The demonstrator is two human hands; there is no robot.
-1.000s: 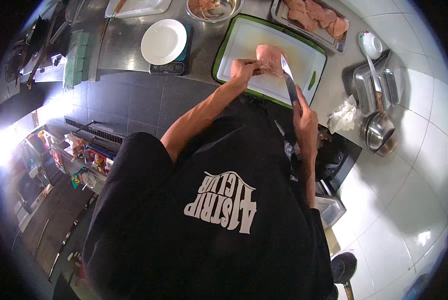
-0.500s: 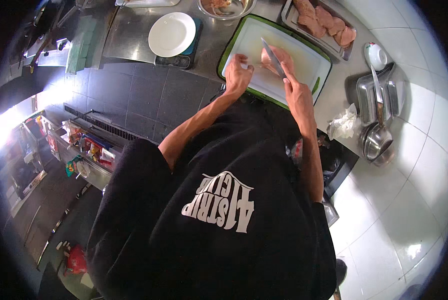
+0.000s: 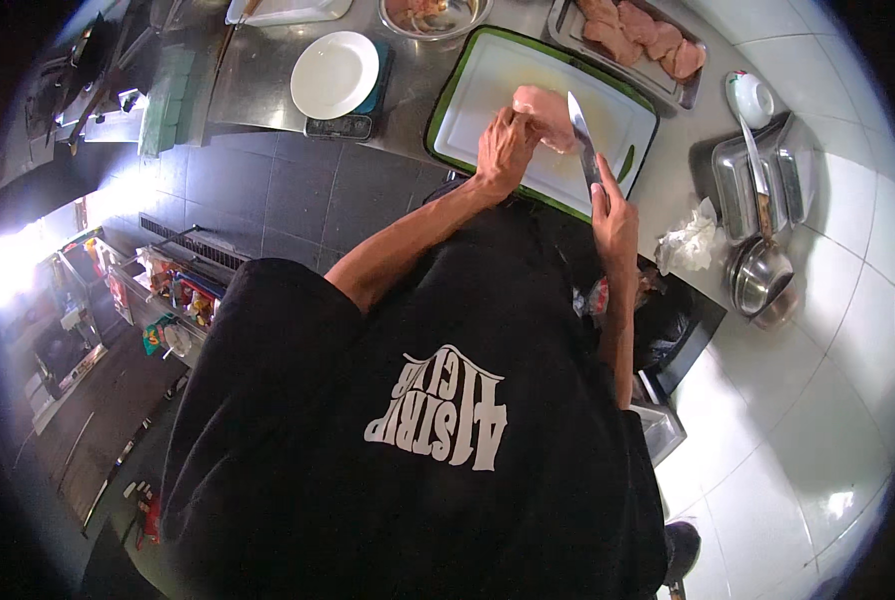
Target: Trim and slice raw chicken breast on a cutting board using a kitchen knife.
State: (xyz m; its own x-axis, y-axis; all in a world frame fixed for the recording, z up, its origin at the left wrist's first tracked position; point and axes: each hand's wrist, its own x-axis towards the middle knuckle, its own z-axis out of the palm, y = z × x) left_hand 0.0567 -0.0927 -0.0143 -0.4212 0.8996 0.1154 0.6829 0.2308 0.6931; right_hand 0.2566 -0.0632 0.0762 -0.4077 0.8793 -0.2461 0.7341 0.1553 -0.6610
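A pale pink raw chicken breast lies on the white cutting board with a green rim. My left hand is at its left end, fingers curled closed on the meat. In my right hand is a kitchen knife, gripped by the handle, with the index finger stretched along it. The blade points away from me, just right of the chicken; I cannot tell whether it touches the meat.
A metal tray of raw chicken pieces sits beyond the board's right corner. Left of the board, a white plate rests on a scale; a steel bowl with meat is behind. Metal containers, a ladle and crumpled paper lie right.
My left hand has moved right and taken hold of the chicken. The knife has shifted from over the meat to its right side, its tip turned away from the left.
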